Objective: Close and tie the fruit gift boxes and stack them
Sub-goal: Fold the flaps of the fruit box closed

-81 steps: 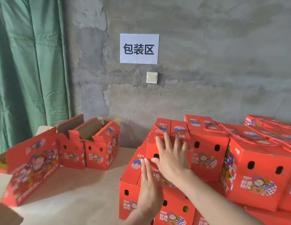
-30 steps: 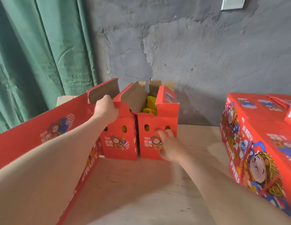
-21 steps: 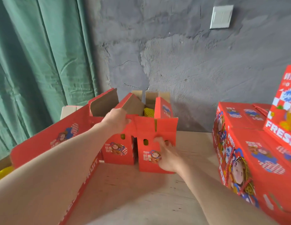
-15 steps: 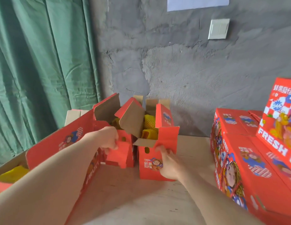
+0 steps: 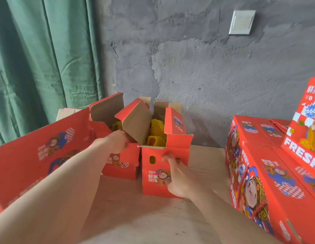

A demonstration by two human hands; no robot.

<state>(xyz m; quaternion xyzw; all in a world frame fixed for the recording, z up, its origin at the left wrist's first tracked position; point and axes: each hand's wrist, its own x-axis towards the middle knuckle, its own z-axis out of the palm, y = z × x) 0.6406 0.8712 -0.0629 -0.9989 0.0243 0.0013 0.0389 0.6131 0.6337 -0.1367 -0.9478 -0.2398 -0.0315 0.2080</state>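
My left hand (image 5: 118, 141) curls over the front top edge of the left open gift box (image 5: 121, 166), clamped on it. My right hand (image 5: 178, 178) lies spread against the front of the right open gift box (image 5: 153, 184), fingers fairly straight. Yellow net-wrapped fruit (image 5: 156, 129) sits inside. Both boxes stand touching on the wooden table (image 5: 135, 217), with closed tied boxes (image 5: 269, 182) to the right.

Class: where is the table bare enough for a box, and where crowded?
Bare: near part of table, and a strip between right open box and tied stack. Crowded: left, by large carton and left open box.
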